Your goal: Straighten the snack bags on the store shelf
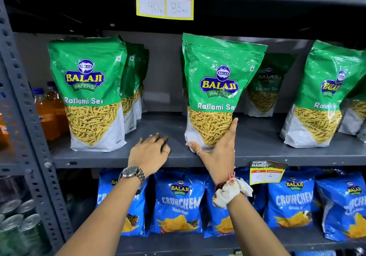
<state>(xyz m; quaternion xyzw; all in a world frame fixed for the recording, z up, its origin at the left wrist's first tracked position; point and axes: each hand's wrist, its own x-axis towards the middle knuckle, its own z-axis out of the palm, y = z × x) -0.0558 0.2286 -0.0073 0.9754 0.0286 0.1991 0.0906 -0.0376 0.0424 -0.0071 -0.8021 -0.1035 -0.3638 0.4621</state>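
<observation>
Green Balaji Ratlami Sev bags stand on the grey shelf (162,125). The middle bag (215,81) stands upright near the shelf's front edge, and my right hand (217,147) grips its lower right corner, thumb across the bottom and fingers up its side. My left hand (151,150), with a wristwatch, rests flat and empty on the bare shelf between the middle bag and the left bag (87,89). More bags stand in a row behind the left bag. Another bag (265,85) sits further back, and the right bag (324,97) leans left.
Blue Crunchem chip bags (178,202) fill the shelf below. Orange drink bottles (47,113) and cans (21,222) stand past the perforated upright (25,105) on the left. Yellow price tags hang from the upper shelf edge (164,0) and this shelf's edge (266,173).
</observation>
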